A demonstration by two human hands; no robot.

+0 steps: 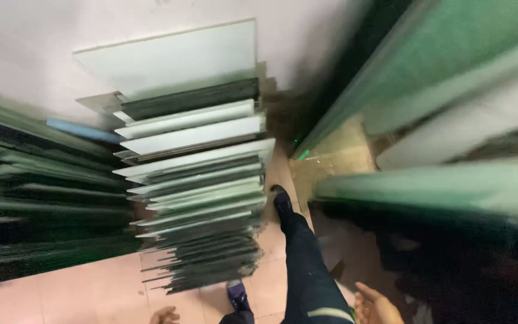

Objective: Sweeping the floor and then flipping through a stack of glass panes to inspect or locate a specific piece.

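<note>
Glass, in sheets stood on edge, fills the space on both sides of the person. Right hand: open, fingers loosely spread, palm partly up, holding nothing, low beside the right leg. Left hand: only the knuckles show at the bottom edge; whether it is open or closed cannot be told, and it appears to hold nothing. Both hands are clear of the glass. Nearest the left hand is the centre stack, sheets leaning toward the white wall, lower edges on the pink tiled floor. Two shoes show, one forward just beside the stack's edge, one back near its foot. Count: three groups of sheets in view, namely the centre stack, a dark stack to the left and green-edged sheets to the right; individual sheets are too blurred and too many to count, roughly twenty or more in the centre. Risks, as judged: bare hands against exposed edges could be cut; the forward foot could knock the stack's base and make sheets slide; the passage is narrow.
</note>
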